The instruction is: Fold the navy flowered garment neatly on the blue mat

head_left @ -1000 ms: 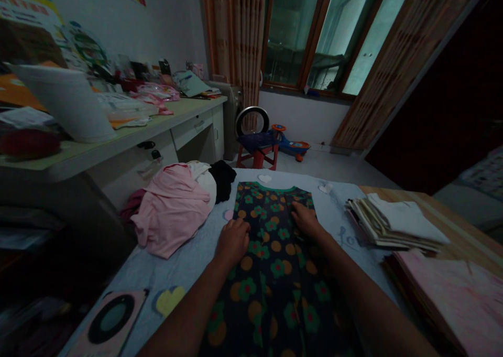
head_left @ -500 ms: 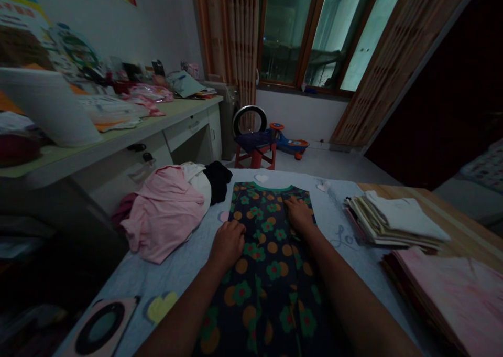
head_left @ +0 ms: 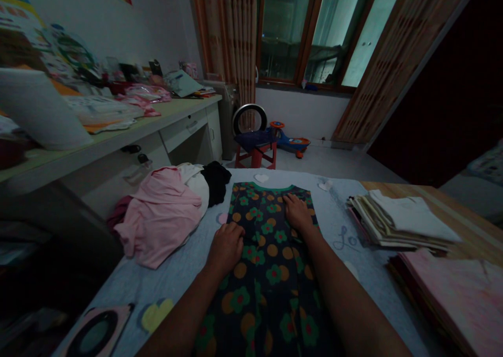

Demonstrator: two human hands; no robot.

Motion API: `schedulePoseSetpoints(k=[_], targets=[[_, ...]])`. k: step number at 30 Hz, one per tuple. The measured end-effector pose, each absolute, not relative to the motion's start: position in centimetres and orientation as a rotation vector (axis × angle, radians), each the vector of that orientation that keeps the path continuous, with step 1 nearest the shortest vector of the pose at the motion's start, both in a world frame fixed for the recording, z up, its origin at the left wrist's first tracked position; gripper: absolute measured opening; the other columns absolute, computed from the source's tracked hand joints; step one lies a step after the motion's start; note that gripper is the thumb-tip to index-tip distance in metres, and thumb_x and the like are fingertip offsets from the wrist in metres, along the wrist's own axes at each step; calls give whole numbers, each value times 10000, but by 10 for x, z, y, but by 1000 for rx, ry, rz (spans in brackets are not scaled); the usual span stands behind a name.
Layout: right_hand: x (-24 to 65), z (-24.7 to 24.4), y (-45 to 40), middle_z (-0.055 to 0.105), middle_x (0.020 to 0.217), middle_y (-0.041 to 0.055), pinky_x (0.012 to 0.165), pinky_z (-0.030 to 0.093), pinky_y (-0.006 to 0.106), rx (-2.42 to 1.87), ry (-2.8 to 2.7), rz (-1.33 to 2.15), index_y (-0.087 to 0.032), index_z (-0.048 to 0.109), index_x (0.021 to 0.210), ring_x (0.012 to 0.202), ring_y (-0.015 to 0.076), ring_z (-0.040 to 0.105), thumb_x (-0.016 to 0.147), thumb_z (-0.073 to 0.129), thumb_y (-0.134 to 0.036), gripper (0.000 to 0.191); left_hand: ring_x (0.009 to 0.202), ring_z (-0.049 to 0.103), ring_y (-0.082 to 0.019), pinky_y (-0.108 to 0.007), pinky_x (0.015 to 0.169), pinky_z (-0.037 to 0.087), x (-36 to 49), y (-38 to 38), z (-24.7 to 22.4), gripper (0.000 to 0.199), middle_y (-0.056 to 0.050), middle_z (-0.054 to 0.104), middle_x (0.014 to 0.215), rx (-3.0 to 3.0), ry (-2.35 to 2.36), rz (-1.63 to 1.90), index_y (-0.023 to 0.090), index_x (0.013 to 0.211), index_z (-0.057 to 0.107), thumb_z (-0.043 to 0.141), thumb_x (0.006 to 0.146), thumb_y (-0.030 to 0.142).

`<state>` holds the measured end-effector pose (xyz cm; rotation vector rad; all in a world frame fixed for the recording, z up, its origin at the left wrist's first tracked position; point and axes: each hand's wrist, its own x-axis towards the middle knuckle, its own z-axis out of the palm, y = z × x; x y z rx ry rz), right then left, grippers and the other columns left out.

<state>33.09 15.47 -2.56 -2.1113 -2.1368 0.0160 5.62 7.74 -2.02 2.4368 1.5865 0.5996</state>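
Observation:
A dark navy garment (head_left: 275, 252) with green flowers, orange-brown dots and a green neckline lies lengthwise before me, its neck end away from me. My left hand (head_left: 227, 246) rests on its left edge, fingers slightly bent and pointing inward, thumb hidden. Higher up on the right side, my right hand (head_left: 297, 212) lies on the cloth with its fingers stretched toward the neckline. Beneath the garment is a pale blue bed cover (head_left: 188, 273).
Left of the garment sits a loose heap of pink clothes (head_left: 163, 210) with black cloth (head_left: 217, 181). Folded stacks, one white-topped (head_left: 412, 215) and one pink-topped (head_left: 459, 289), lie at right. A cluttered desk (head_left: 149, 121) runs along the left; a red stool (head_left: 256, 158) stands beyond the bed.
Both hands stay at nearly the same places on the garment. The view has shifted very slightly; the garment lies as before.

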Motion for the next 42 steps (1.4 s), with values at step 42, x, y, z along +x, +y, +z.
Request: schedulePoseSetpoints(k=[42], targets=[[350, -29, 180, 179, 1633, 108, 1175, 154, 447, -2326, -2013, 217, -178, 282, 1542, 1492, 277, 160, 982, 286, -422, 611, 944, 533, -249, -395, 841, 433, 54, 80, -24, 142, -66, 611, 963, 2431, 1541, 627, 194, 916, 599, 494, 856, 121]])
